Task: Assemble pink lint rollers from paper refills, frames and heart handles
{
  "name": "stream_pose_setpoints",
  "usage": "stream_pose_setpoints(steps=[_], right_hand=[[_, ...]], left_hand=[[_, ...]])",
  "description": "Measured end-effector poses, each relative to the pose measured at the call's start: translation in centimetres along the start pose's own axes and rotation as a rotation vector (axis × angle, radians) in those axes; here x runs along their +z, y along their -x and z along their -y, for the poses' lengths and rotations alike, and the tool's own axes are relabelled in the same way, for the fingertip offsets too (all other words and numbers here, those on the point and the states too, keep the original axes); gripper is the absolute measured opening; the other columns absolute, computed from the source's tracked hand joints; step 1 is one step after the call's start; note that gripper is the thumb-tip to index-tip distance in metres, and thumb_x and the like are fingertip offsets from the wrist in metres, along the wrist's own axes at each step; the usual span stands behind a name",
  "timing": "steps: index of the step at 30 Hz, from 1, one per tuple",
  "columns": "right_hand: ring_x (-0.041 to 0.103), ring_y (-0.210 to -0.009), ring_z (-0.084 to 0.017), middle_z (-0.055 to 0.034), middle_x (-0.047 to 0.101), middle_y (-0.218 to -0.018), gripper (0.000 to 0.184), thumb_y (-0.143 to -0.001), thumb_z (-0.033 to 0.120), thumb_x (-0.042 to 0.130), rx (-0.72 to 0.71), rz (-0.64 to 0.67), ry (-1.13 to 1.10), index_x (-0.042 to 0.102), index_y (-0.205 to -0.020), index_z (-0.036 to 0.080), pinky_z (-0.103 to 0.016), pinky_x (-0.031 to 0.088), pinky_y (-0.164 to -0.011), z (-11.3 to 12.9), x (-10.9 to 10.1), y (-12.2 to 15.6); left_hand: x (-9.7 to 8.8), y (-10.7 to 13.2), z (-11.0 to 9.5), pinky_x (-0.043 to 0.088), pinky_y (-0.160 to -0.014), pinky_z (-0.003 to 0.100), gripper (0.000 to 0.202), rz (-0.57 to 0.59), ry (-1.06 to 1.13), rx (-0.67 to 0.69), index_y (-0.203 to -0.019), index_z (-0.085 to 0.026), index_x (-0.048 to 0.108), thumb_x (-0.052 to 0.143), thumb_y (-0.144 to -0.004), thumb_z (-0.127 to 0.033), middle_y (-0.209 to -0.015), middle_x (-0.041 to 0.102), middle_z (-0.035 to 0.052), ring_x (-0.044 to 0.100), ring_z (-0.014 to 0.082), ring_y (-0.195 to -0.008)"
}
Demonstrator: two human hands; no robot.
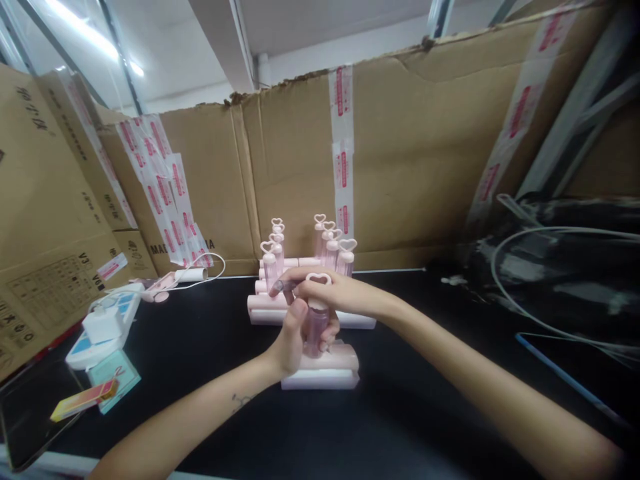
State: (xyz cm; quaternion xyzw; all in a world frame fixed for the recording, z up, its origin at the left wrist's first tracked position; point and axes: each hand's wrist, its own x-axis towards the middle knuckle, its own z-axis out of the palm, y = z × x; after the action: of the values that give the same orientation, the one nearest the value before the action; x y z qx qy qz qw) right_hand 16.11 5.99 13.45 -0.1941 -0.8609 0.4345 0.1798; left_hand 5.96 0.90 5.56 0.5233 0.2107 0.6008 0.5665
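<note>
A translucent pink tube (pixel 316 330) with a heart-looped cap (pixel 319 305) is held upright at the middle of the bench (pixel 215 413), just above or on a pink cylindrical base (pixel 330 361) with a paler lower strip; whether the two are touching is hidden by the fingers. The tube is clasped by the left hand (pixel 287 343), its grip clamped with the thumb in front and the fingers wrapped round the far side. The right hand (pixel 343 293) is laid across behind the heart loop, fingers bent toward the left; whether its grip is closed on anything cannot be told.

Behind the hands, similar capped tubes are stood in two files, a left file (pixel 270 270) and a right file (pixel 345 259), over more pink bases (pixel 265 303), partly hidden by the right hand.

Farther left, a pink device (pixel 161 290) with a white cable is seen near a power strip (pixel 80 350), into which a white plug (pixel 103 325) is fitted. Beside it a teal card (pixel 125 377) is partly covered by a yellow-and-red packet (pixel 83 400). The bench is backed by a cardboard wall (pixel 425 153), banded with printed tape (pixel 343 167).
</note>
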Motion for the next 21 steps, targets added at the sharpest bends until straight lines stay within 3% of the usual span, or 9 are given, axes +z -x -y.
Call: stream_pose_setpoints(steps=[3,6,12,15,19,21], right_hand=[[0.057,-0.049,-0.008,-0.0014,0.066,-0.084,0.036,-0.078,0.018,0.038,0.004,-0.047,0.035,0.064,-0.103,0.022,-0.016,0.045,-0.041,0.3,0.5,0.2],[0.052,-0.04,-0.005,-0.0025,0.066,-0.091,0.036,-0.081,0.021,0.035,0.038,-0.009,0.053,0.061,-0.106,0.022,-0.017,0.043,-0.037,0.6,0.8,0.3],[0.062,-0.078,-0.017,-0.004,0.064,-0.087,0.032,-0.086,0.023,0.033,-0.094,0.102,0.176,0.062,-0.098,0.019,-0.021,0.05,-0.055,0.2,0.2,0.1],[0.062,-0.073,-0.018,-0.0039,0.063,-0.075,0.033,-0.09,0.031,0.031,-0.012,0.158,0.179,0.059,-0.102,0.017,-0.024,0.05,-0.052,0.0,-0.1,0.1],[0.061,-0.078,-0.017,-0.0048,0.064,-0.089,0.032,-0.09,0.04,0.039,-0.109,0.12,0.24,0.059,-0.1,0.017,-0.026,0.051,-0.064,0.0,-0.3,-0.1],[0.061,-0.075,-0.015,-0.0047,0.064,-0.091,0.033,-0.09,0.042,0.039,-0.095,0.128,0.23,0.059,-0.101,0.018,-0.023,0.05,-0.061,-0.2,-0.4,-0.2]], left_hand=[[0.1,-0.3,-0.3,0.029,-0.037,0.021,0.071,-0.065,0.045,-0.038,-0.092,-0.017,0.051,0.045,-0.061,-0.08,-0.046,0.045,-0.0038,0.036,0.0087,-0.037],[0.2,-0.4,-0.5,0.028,-0.035,0.02,0.072,-0.111,0.092,-0.053,-0.095,-0.016,0.05,0.049,-0.059,-0.078,-0.047,0.049,-0.0028,0.038,0.0094,-0.038],[0.2,-0.5,-0.2,0.025,-0.032,0.019,0.069,-0.138,0.108,-0.097,-0.094,-0.017,0.05,0.046,-0.062,-0.079,-0.045,0.05,-0.0035,0.038,0.0094,-0.034],[0.4,-0.7,-0.3,0.02,-0.03,0.019,0.069,-0.159,0.094,-0.179,-0.087,-0.018,0.05,0.044,-0.06,-0.081,-0.04,0.045,-0.0057,0.031,0.007,-0.03],[1.1,-1.0,-0.6,0.011,-0.029,0.02,0.064,-0.183,0.06,-0.299,-0.07,-0.018,0.047,0.05,-0.052,-0.08,-0.036,0.036,-0.0081,0.021,0.0046,-0.026],[1.4,-1.1,-0.7,0.009,-0.029,0.02,0.061,-0.222,0.047,-0.317,-0.063,-0.019,0.045,0.053,-0.05,-0.078,-0.034,0.034,-0.0082,0.019,0.0038,-0.025]])
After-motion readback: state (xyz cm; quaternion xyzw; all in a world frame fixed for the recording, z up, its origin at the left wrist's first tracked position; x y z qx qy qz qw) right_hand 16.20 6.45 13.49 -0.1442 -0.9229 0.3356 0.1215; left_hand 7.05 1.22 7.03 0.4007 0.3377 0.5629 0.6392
